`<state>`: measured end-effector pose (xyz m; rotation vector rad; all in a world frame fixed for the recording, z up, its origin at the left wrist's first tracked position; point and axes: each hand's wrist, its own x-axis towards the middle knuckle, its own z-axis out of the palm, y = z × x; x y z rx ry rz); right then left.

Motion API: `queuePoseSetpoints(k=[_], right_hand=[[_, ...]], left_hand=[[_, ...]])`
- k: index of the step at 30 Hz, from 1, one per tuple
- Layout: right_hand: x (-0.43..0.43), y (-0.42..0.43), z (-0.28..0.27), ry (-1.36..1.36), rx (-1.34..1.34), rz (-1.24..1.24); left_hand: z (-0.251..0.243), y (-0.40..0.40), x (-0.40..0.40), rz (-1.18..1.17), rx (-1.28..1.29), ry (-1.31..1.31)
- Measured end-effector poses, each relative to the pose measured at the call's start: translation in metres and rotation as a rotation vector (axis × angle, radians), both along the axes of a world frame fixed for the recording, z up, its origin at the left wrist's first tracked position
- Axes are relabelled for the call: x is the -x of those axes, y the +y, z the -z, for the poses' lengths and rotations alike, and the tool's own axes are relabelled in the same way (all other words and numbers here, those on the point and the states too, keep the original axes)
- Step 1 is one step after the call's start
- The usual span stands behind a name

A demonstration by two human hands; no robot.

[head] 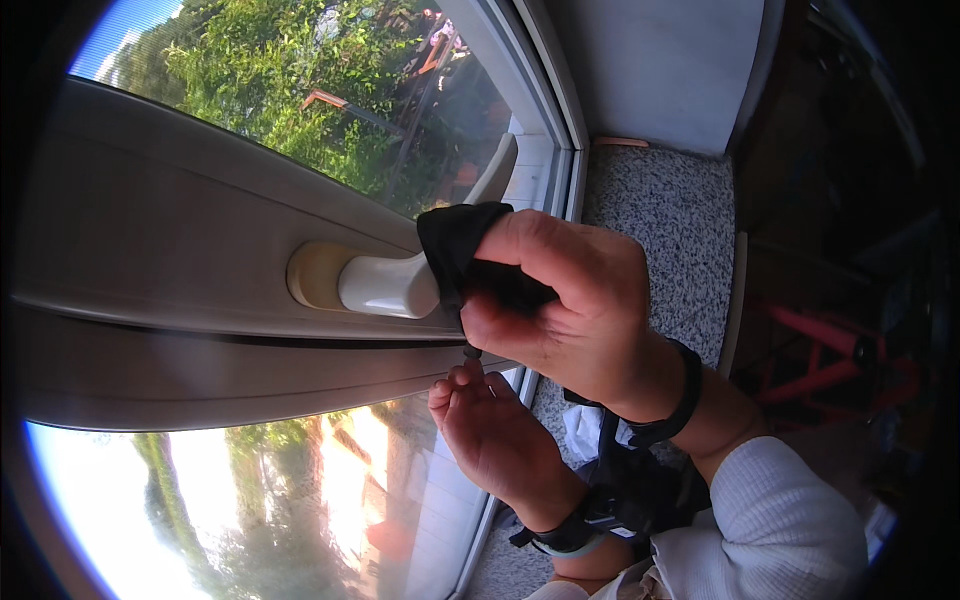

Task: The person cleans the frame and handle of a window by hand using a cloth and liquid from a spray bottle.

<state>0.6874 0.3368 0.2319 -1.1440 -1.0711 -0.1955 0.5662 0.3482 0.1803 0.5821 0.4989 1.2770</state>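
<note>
A white window handle (386, 285) projects from its yellowed base on the window frame (187, 217). Black cloth (456, 244) wraps around the handle's middle, and my right hand (577, 300) grips it between bent fingers and thumb. The curved free end of the handle (496, 169) shows beyond the cloth. Just below, my left hand (502, 442) is raised with its palm partly visible and fingers bent. One of its fingertips meets a small dark piece (472, 350), perhaps an end of the cloth; whether it pinches it is unclear. Black bands circle both wrists.
A speckled granite sill (660, 217) runs beside the window, with white crumpled paper or cloth (583, 431) near my wrists. Green plants (262, 97) show through the glass. A red frame (817, 337) stands in the dark at right.
</note>
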Motion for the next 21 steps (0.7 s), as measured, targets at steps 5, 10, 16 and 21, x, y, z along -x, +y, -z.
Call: queuePoseSetpoints(k=[5,10,16,21], right_hand=[[-0.024,0.006,0.011,-0.004,-0.011,0.138],[0.002,-0.005,-0.010,0.003,-0.037,0.046],[-0.032,0.001,0.009,0.067,0.088,0.149],[-0.010,0.005,0.003,-0.050,-0.030,0.085]], left_hand=[[0.008,0.002,0.003,0.048,-0.030,-0.106],[-0.003,-0.002,0.003,0.023,-0.007,-0.093],[-0.001,-0.005,-0.002,0.073,-0.057,-0.136],[0.004,-0.003,-0.001,0.071,-0.051,-0.062]])
